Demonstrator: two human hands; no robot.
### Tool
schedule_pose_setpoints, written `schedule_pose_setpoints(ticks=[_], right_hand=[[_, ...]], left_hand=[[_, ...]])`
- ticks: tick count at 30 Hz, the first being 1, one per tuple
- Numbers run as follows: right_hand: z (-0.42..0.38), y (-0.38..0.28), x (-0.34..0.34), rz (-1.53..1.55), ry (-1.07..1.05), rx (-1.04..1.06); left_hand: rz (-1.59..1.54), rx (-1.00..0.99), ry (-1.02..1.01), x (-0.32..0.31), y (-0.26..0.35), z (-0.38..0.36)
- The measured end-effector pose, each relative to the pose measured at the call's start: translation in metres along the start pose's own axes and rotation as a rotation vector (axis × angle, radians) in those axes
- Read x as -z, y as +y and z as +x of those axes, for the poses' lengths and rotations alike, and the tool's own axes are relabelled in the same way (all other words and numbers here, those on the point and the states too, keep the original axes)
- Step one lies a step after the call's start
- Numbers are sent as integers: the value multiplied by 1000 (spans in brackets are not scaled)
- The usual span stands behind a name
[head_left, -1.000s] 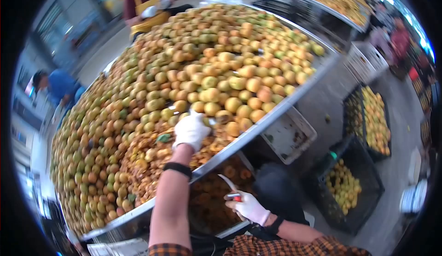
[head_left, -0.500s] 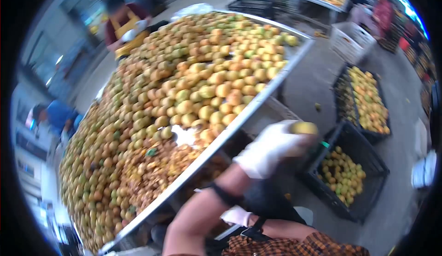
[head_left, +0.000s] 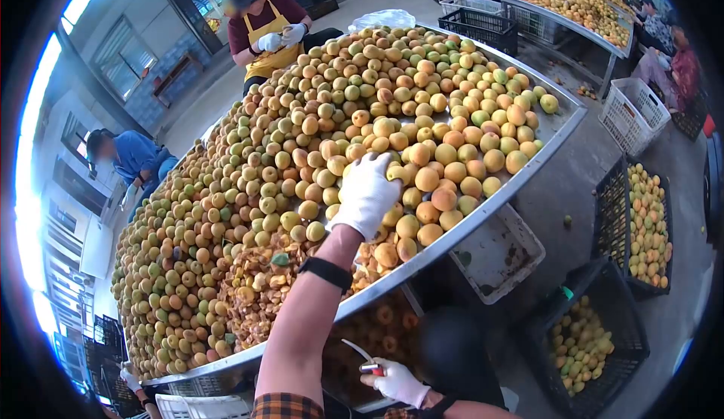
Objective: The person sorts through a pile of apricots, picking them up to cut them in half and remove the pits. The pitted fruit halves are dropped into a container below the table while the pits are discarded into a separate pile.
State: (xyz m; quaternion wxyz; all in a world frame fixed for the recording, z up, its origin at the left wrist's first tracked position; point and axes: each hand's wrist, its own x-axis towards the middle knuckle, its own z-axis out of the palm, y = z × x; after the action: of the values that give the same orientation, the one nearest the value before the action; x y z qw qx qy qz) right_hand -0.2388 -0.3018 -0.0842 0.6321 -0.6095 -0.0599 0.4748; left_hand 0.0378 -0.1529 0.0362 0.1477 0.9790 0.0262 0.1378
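Note:
My left hand (head_left: 366,195), in a white glove with a dark band at the wrist, reaches over the metal-edged table (head_left: 494,202) and rests among the heaped yellow-orange fruit (head_left: 302,128). Its fingers point away and down onto the fruit; their tips are partly hidden, and whether they grip a fruit is unclear. Below the near table edge, my right hand (head_left: 398,383), also gloved, is closed on a small knife (head_left: 372,369) with a red handle and a curved pale blade. Split fruit pieces (head_left: 256,291) lie on the table left of my left forearm.
Two people, one in a yellow apron (head_left: 275,34) and one in blue (head_left: 139,159), are across the table. Black crates of fruit (head_left: 615,328) (head_left: 641,230) and a white tray (head_left: 501,257) stand at right. A second fruit table (head_left: 562,23) and a white crate (head_left: 633,113) are behind.
One gloved hand has moved from above the crates at right, where it held a fruit, to the fruit on the table. The knife in the other hand now shows. The view has shifted.

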Motion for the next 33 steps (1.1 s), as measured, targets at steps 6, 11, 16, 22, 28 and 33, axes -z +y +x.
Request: schedule_pose_setpoints(ticks=[6,11,16,22,28,33], right_hand=[[9,3,-5,-37,-33,-23],[6,-1,-5,-112,-19,12],[17,36,-19,-11,69,335],[16,21,-17,71,43,160],[13,10,-10,-215,14,4],[14,10,-13,-115,59,77]], left_hand=[[419,-76,-239,-27,-34,9],[62,21,-301,13,-88,-38],[-140,236,-41,10,-116,-29],[185,132,-131,-9,-77,2],[-265,91,-453,58,-65,27],[-70,-89,-285,8,-17,54]])
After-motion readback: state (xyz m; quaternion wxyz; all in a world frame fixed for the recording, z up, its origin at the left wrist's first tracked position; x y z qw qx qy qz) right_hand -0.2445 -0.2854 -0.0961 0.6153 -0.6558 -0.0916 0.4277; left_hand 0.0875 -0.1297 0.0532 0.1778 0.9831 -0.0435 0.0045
